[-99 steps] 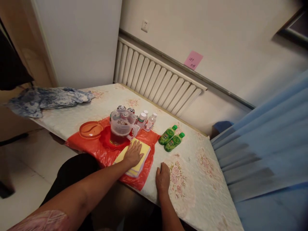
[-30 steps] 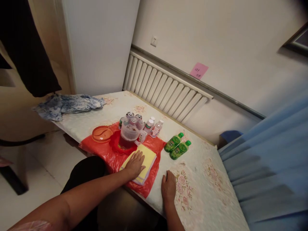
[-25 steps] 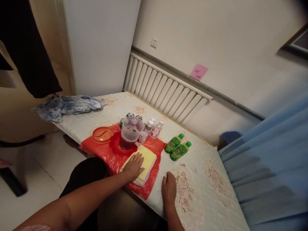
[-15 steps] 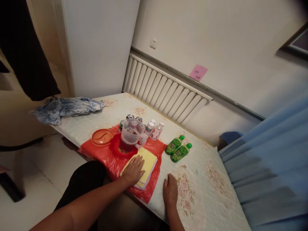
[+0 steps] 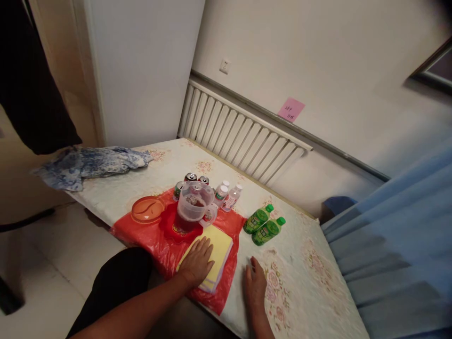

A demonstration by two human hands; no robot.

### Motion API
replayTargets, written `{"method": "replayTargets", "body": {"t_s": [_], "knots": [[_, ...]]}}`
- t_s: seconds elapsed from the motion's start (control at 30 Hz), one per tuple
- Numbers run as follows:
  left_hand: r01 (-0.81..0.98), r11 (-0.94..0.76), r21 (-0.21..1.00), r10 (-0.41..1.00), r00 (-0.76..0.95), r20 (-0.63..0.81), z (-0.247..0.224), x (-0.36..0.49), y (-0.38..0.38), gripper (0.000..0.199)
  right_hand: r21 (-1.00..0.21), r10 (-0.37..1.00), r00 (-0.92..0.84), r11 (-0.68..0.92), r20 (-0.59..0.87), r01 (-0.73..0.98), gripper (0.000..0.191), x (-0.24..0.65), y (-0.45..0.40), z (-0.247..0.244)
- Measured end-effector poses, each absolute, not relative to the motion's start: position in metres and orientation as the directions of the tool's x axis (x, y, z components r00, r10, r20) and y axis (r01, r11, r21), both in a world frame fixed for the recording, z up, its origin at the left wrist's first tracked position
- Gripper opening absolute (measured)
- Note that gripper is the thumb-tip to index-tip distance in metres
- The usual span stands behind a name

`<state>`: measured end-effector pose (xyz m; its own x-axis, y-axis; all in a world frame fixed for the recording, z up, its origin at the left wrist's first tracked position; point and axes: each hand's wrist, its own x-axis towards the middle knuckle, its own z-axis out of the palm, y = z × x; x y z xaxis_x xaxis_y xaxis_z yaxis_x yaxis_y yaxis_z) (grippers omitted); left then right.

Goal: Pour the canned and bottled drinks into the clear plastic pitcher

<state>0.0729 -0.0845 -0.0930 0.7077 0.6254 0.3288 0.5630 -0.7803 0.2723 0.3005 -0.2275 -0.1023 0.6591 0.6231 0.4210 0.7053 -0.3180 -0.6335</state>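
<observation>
My left hand [image 5: 197, 262] lies flat with its fingers spread on a folded yellow cloth [image 5: 219, 244]. Under the cloth is a red plastic sheet [image 5: 132, 231]. Just beyond my left hand, a clear jug [image 5: 192, 207] of dark liquid stands on a red scalloped dish [image 5: 168, 225]. My right hand [image 5: 255, 284] is at the flowered tablecloth [image 5: 300, 278], thumb and fingers apart, holding nothing. Two green bottles [image 5: 257, 219] [image 5: 268, 231] stand ahead of it.
An orange lid [image 5: 147, 209] is left of the jug. Several cans [image 5: 190, 177] and small white-capped bottles [image 5: 232, 197] stand behind it. A blue-white cloth [image 5: 102, 162] lies at the table's far left. A radiator [image 5: 236, 129] and a blue curtain [image 5: 395, 245] border the table.
My right hand has shifted slightly to the right, and its fingers have opened a little. My left hand remains on the yellow cloth. The view has moved slightly.
</observation>
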Motion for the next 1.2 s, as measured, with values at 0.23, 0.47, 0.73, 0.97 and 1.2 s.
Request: {"method": "replayTargets", "body": {"t_s": [0.23, 0.47, 0.73, 0.97, 1.2], "knots": [[0.537, -0.803, 0.260, 0.596, 0.713, 0.369, -0.101, 0.073, -0.082, 0.052, -0.698, 0.695, 0.517, -0.030, 0.500, 0.716, 0.045, 0.300, -0.125, -0.019], [0.533, -0.812, 0.237, 0.582, 0.715, 0.388, -0.111, 0.075, -0.078, 0.052, -0.557, 0.675, 0.413, -0.004, 0.612, 0.831, 0.053, 0.338, -0.013, 0.039], [0.534, -0.812, 0.235, 0.583, 0.730, 0.357, -0.111, 0.074, -0.078, 0.053, -0.180, 0.856, 0.204, -0.132, 0.474, 0.975, 0.058, 0.346, 0.050, 0.075], [0.524, -0.804, 0.281, 0.593, 0.733, 0.333, -0.101, 0.072, -0.081, 0.053, -0.097, 0.948, 0.217, -0.199, 0.235, 0.975, 0.044, 0.343, 0.052, 0.088], [0.512, -0.801, 0.310, 0.595, 0.736, 0.322, -0.098, 0.073, -0.081, 0.053, -0.106, 0.945, 0.225, -0.206, 0.236, 0.973, 0.037, 0.327, 0.014, 0.099]]}}
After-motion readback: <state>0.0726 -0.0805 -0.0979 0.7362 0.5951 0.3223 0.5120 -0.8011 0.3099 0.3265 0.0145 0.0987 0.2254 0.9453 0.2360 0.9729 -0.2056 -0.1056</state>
